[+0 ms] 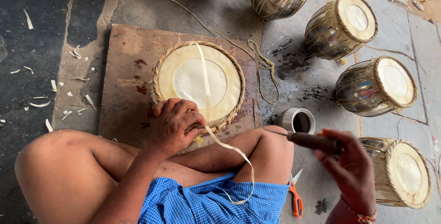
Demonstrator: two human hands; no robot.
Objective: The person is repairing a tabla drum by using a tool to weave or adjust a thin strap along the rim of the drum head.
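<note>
While seated cross-legged on the stone floor (pixel 303 81), with a drum head (pixel 198 84) lying flat on a brown board (pixel 126 72) directly ahead. Left hand (pixel 174 125) curled over the near rim of the drum head, fingers closed on the braided edge where a pale hide strap (pixel 206 79) crosses the skin. Strap running front to back across the drum face, then trailing toward the lap over a blue checked cloth (pixel 206 203). Right hand (pixel 351 169) raised well apart to the right, grip closed around the dark handle of an awl (pixel 312 140), metal point aimed left toward the drum rim. Left hand nearer the drum head by far. Small metal cup (pixel 298 120) between awl tip and board; orange-handled scissors (pixel 296 196) beside the right knee. Finished drums (pixel 374 86) ranged along the right.
</note>
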